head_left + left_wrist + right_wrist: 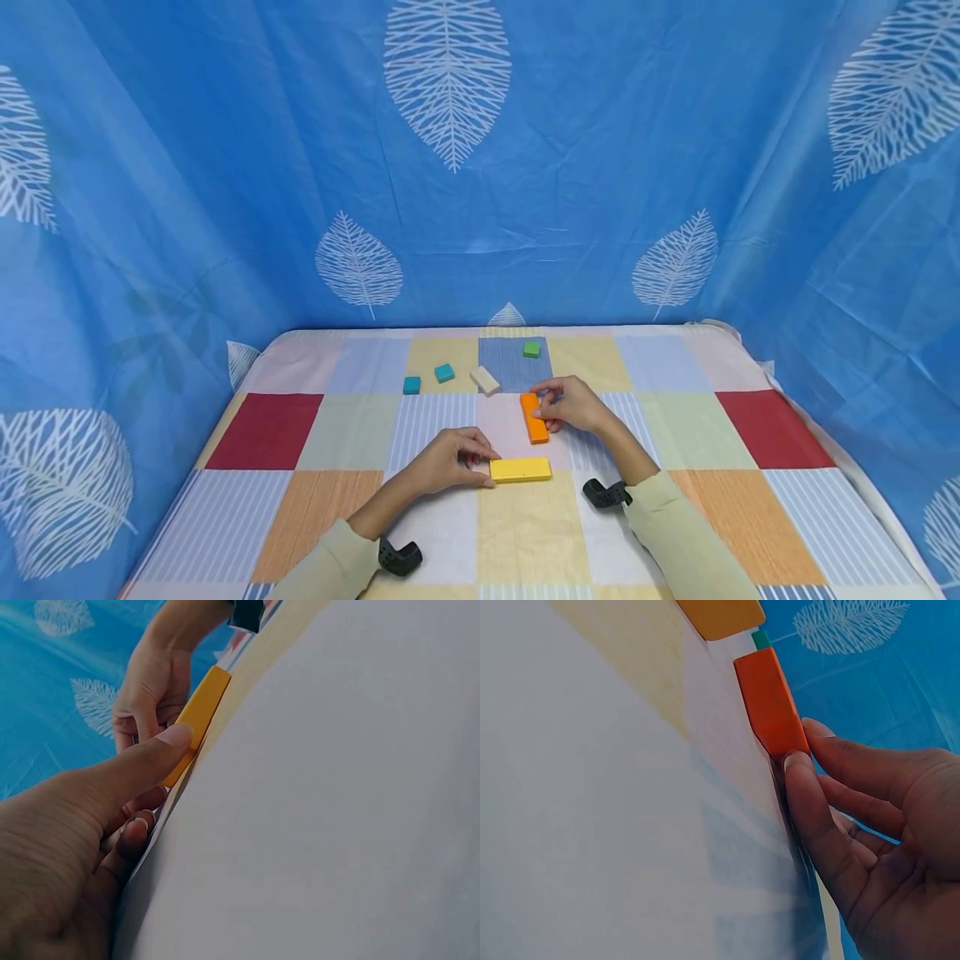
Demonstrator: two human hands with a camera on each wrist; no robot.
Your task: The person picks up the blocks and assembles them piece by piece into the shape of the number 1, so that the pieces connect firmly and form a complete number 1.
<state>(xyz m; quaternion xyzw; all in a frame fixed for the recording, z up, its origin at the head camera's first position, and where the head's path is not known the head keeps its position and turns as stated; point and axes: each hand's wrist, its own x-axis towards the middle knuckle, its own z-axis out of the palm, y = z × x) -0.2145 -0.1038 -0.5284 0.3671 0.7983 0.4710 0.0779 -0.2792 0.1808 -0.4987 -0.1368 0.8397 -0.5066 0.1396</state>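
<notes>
Around us hangs a blue curtain [300, 150] printed with white leaves [448, 79], falling in soft folds at the back and on both sides, and below it we see a patchwork cloth [330, 433] of red, orange, striped and pale squares spread over the work surface. Near the middle of that cloth we find a yellow block [521, 470], lying lengthwise from left to right across the seam between a pink square and a pale yellow one. The left hand [446, 462] pinches its left end, the thumb on the near side and the fingers on the far side; from the left wrist we see the thumb tip pressed against the yellow surface. Just beyond, over the pink square, we have an orange block [534, 419], pointing away from us at a slight slant, its near end close to the yellow block with a narrow gap between them. The right hand [579, 404] comes to it from the right, and the right wrist view shows us thumb and forefinger pinching the far part of the block. Farther back we make out two teal blocks [444, 372] to the left, near each other but apart, then a white block [485, 381] set at a slant, and a green block [532, 349] farthest off, on a blue square. Both arms wear pale sleeves [690, 529], and we notice a black band [401, 557] at each wrist.
</notes>
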